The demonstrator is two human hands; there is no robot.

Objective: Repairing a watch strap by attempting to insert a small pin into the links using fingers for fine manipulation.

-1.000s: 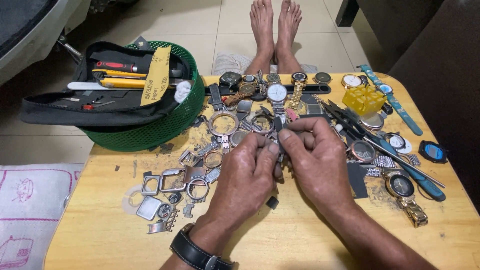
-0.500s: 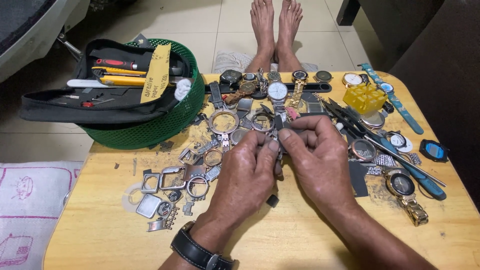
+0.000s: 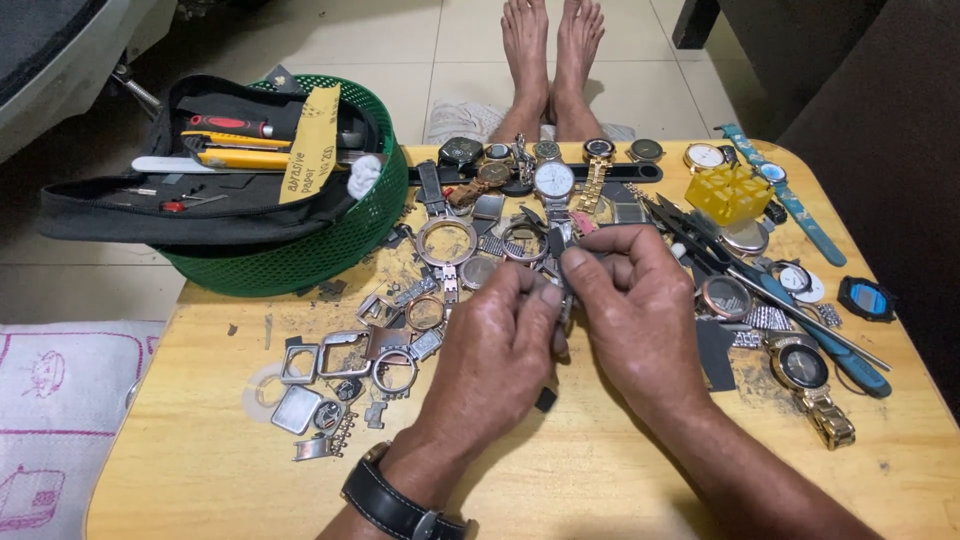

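Wooden table [image 3: 560, 480], scattered watch cases [image 3: 345, 375], watches [image 3: 553, 180], green basket [image 3: 300, 255]

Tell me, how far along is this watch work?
Done, by the look of it: stripped watch cases and loose bezels lie scattered on the wooden table. In hand: the left hand and right hand pinch a small metal watch part between them. Left: a row of whole watches at the far edge looks untouched.

home watch-repair corner: low wooden table [image 3: 600, 480], watch parts [image 3: 345, 365] (tiled floor [image 3: 420, 40], bare feet [image 3: 550, 60]).
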